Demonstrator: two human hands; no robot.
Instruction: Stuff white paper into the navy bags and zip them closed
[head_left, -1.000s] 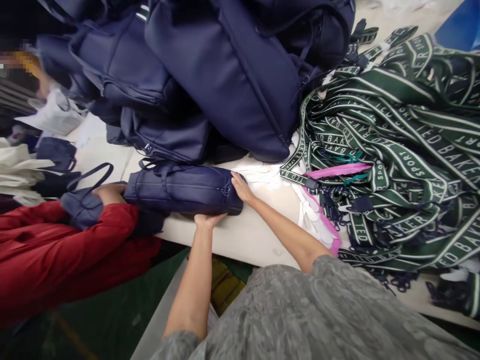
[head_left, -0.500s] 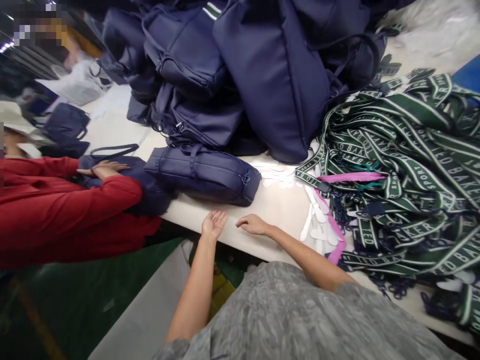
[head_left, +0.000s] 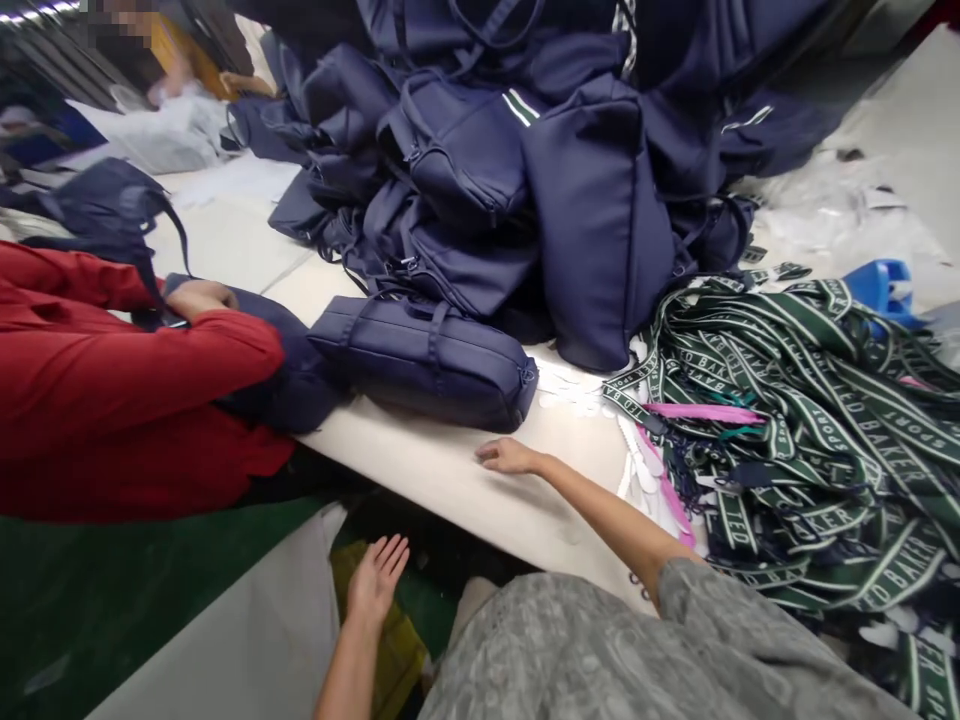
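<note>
My left hand point(head_left: 377, 577) is off the table's front edge, over the floor, with its fingers stretched out and nothing in it. My right hand point(head_left: 507, 457) hovers at or rests on the pale table point(head_left: 480, 490), fingers loosely curved and apart, holding nothing visible. Just beyond it lies a navy bag point(head_left: 427, 360) with two handles, on its side. To the right, a large heap of green and white lettered straps point(head_left: 825, 420) lies tangled, with a pink strip point(head_left: 705, 413) on it.
Navy bags point(head_left: 592, 220) are piled at the back. A person in red sleeves point(head_left: 187, 380) handles a navy bag at the left. White pieces point(head_left: 641, 475) lie beside the straps. A blue holder point(head_left: 881, 290) and clear plastic point(head_left: 832, 210) are at the back right.
My left hand has moved down and left, away from the table edge. My right hand stays near the same place. The view has shifted, showing more of the bag pile.
</note>
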